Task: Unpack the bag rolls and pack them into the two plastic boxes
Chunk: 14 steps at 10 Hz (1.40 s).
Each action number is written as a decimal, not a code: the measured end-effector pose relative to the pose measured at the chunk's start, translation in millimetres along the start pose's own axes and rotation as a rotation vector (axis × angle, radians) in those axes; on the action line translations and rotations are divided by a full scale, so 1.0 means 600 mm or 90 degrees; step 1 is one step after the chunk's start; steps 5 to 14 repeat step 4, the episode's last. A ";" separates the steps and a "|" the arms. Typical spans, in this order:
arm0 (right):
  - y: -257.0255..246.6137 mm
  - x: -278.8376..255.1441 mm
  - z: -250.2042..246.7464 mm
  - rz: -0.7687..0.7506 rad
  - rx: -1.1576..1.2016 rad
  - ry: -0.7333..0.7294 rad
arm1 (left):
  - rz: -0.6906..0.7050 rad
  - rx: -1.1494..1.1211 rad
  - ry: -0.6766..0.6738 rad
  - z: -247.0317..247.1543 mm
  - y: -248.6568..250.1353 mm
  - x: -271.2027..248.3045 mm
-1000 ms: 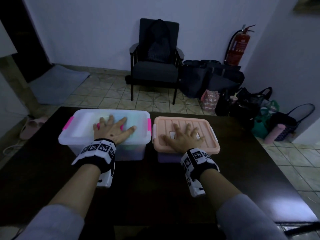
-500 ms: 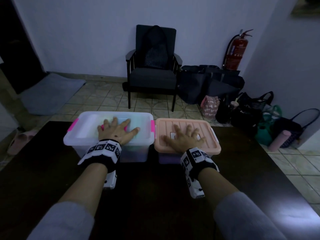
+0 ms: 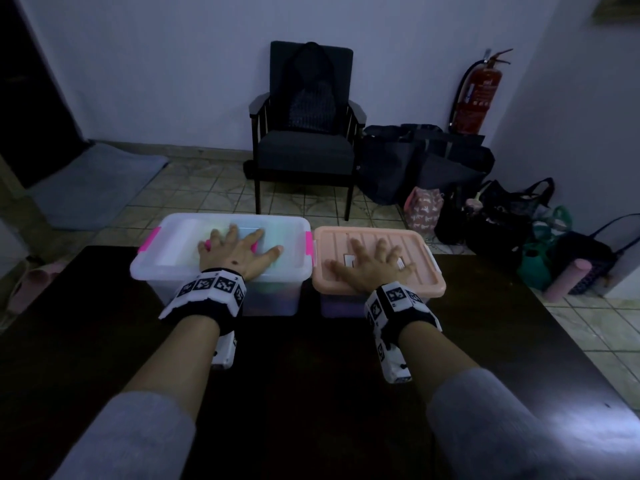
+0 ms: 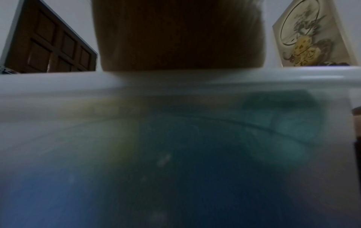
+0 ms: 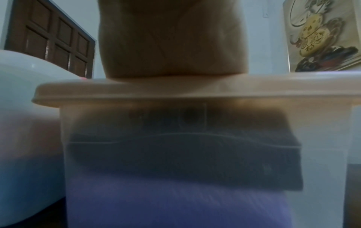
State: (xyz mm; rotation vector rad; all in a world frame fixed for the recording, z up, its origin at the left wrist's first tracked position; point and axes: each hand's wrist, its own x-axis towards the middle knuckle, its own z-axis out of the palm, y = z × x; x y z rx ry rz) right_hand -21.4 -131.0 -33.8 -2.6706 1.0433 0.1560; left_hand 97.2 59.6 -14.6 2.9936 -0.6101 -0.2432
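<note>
Pressing flat with fingers spread, left hand (image 3: 235, 256) tops clear box (image 3: 173, 258), right hand (image 3: 372, 268) peach-lidded box (image 3: 408, 244).

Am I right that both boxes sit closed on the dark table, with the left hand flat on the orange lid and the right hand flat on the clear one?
Not quite: the hands are swapped. The head view shows the left hand flat on the clear lid with pink latches, and the right hand flat on the orange lid. Both boxes are closed on the dark table.

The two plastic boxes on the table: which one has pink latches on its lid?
The clear-lidded box under the left hand has them, one at each end. The other box, under the right hand, has an opaque peach lid with pale latches.
</note>
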 end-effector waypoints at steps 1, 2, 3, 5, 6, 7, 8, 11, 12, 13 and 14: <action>0.001 0.003 0.000 -0.001 -0.002 0.001 | -0.002 -0.006 0.003 -0.001 0.001 0.001; 0.003 0.000 0.003 -0.007 -0.005 0.006 | -0.003 -0.015 -0.006 0.003 -0.001 -0.002; 0.005 -0.010 -0.008 -0.047 0.055 0.054 | 0.008 -0.073 -0.016 -0.009 -0.005 -0.005; 0.027 -0.031 0.000 -0.128 0.122 0.148 | 0.054 -0.190 0.046 -0.012 -0.021 -0.019; 0.027 -0.031 0.000 -0.128 0.122 0.148 | 0.054 -0.190 0.046 -0.012 -0.021 -0.019; 0.027 -0.031 0.000 -0.128 0.122 0.148 | 0.054 -0.190 0.046 -0.012 -0.021 -0.019; 0.027 -0.031 0.000 -0.128 0.122 0.148 | 0.054 -0.190 0.046 -0.012 -0.021 -0.019; 0.027 -0.031 0.000 -0.128 0.122 0.148 | 0.054 -0.190 0.046 -0.012 -0.021 -0.019; 0.027 -0.031 0.000 -0.128 0.122 0.148 | 0.054 -0.190 0.046 -0.012 -0.021 -0.019; 0.027 -0.031 0.000 -0.128 0.122 0.148 | 0.054 -0.190 0.046 -0.012 -0.021 -0.019; 0.027 -0.031 0.000 -0.128 0.122 0.148 | 0.054 -0.190 0.046 -0.012 -0.021 -0.019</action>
